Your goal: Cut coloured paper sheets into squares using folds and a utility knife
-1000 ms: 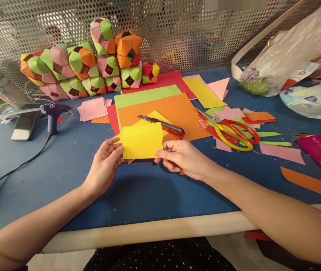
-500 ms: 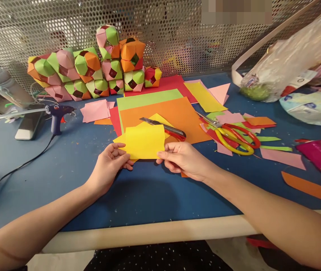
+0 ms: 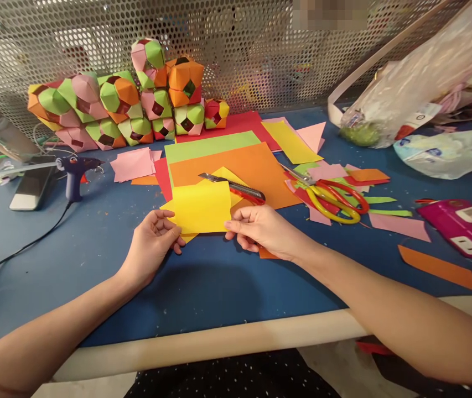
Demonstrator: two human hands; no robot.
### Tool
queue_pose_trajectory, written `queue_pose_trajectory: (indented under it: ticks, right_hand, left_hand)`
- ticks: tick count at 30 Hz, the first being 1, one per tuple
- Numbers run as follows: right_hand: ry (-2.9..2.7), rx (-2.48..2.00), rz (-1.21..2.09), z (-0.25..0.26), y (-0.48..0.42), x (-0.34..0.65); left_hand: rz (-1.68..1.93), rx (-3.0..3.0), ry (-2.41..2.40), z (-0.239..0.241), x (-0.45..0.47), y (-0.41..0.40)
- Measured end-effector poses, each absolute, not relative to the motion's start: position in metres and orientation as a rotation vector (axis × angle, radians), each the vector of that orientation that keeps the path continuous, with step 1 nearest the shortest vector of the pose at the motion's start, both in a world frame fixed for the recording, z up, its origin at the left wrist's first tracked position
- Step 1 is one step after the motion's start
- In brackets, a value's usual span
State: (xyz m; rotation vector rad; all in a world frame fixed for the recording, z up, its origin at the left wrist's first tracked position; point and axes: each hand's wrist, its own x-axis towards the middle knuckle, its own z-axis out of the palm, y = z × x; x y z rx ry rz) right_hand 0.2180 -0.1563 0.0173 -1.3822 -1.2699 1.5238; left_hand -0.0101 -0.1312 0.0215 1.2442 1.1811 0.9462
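Observation:
A sheet of yellow paper (image 3: 201,208) is held up between my two hands, its upper edge slightly curved. My left hand (image 3: 156,235) pinches its lower left corner between thumb and fingers. At the lower right corner, my right hand (image 3: 256,229) grips it the same way. Behind it, a utility knife (image 3: 236,188) with a red and black handle lies on another yellow piece, over a large orange sheet (image 3: 236,157). A green sheet (image 3: 211,145) and a red sheet (image 3: 239,122) show beneath and beyond the orange one.
Folded paper balls (image 3: 119,108) are stacked along the perforated metal panel. Left are a glue gun (image 3: 74,174), a phone (image 3: 32,190) and pink papers (image 3: 133,164). Right lie scissors (image 3: 331,199) on paper scraps, a magenta power strip (image 3: 460,226), an orange strip (image 3: 438,267) and a plastic bag (image 3: 410,83).
The whole scene has shifted a little to the left in view. Both hands keep their hold on the yellow paper, which looks nearly the same.

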Motion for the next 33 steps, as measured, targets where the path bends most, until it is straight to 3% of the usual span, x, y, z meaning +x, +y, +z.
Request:
queue_pose_trajectory:
  ticks: [6,14,22,33]
  right_hand:
    - [-1.453,-1.36,1.306,0.023,-0.157,0.217]
    - [-1.18,-1.214,1.632,0.008,-0.138,0.195]
    - [-1.32,-1.144,1.43,0.01,-0.1,0.173]
    - [-1.601,-1.646,1.225,0.027,-0.155,0.206]
  left_hand:
    - [0.999,1.258,1.194,0.028,-0.012,-0.129]
    - [1.061,1.292,1.199,0.036,-0.022,-0.116]
    - [1.177,1.225,1.241,0.031,-0.035,-0.092]
    - [0.767,1.521,1.31,0.022,-0.022,-0.12]
